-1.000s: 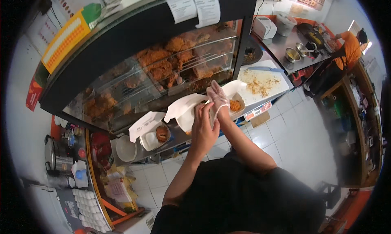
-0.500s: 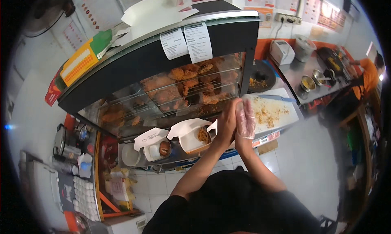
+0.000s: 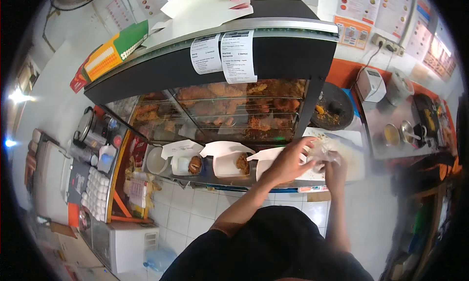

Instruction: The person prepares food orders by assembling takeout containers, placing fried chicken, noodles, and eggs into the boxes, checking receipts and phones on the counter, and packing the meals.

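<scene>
My left hand [image 3: 288, 163] is bare, its fingers curved and spread apart beside a crumpled clear plastic glove [image 3: 323, 150]. The bunched glove is at the fingers of my right hand [image 3: 336, 169], which are closed on it and partly blurred. Both hands are over the near side of a white cutting board [image 3: 352, 160] with crumbs on it. Left of my hands stand white paper boxes in a row: one [image 3: 266, 162] partly behind my left forearm, one with a fried piece [image 3: 242, 162], and one with a browned piece [image 3: 195, 164] beside something white.
A glass-fronted display case [image 3: 210, 51] full of fried chicken stands behind the boxes. A stone mortar [image 3: 333, 107] sits right of it. A white bowl [image 3: 156, 160] ends the row at the left. Egg trays [image 3: 97, 193] are farther left; a steel counter [image 3: 386, 146] with pans is at right.
My palms were pressed together with the clear glove on my right hand. They have parted and moved right over the board, and the glove is now bunched at my right fingers.
</scene>
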### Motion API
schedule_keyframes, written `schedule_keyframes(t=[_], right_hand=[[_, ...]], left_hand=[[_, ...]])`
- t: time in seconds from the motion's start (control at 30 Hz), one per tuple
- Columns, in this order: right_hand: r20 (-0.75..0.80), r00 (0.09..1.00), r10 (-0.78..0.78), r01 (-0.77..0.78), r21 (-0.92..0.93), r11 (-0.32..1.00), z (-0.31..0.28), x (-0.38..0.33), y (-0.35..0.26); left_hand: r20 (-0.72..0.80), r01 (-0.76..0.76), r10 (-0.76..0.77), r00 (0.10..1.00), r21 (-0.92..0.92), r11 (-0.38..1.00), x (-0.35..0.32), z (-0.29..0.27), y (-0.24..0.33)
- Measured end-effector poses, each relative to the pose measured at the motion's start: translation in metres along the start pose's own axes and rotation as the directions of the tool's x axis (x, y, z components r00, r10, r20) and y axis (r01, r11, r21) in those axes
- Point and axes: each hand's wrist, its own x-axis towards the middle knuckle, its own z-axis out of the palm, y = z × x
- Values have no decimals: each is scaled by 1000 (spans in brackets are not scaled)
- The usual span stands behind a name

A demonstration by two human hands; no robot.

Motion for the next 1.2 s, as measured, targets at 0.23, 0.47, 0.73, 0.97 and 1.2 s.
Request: schedule_keyframes(t=[0.23,0.47,0.73,0.97,1.2], right_hand=[[313,944,-103,324,-831,452,-78,110,218],[309,933,184,52,-624,780,-14,161,256],[168,949,267,-192,-364,911,-50,122,282],[51,904,424,-406,-202,891,-109,48,283],[74,916,395,-383,-139,913,-97,23,264]], left_hand=[[-794,-198,412,447,361,911,4,-196,67],[-800,-93,274,534,266,959,49,-230,101],[-678,144,286,677,504,852,-27,-251,91],[-595,583,-143,791,662,471,-228,-324,-116],[-342,413,-342,875,897,159,-349,-351,-313]])
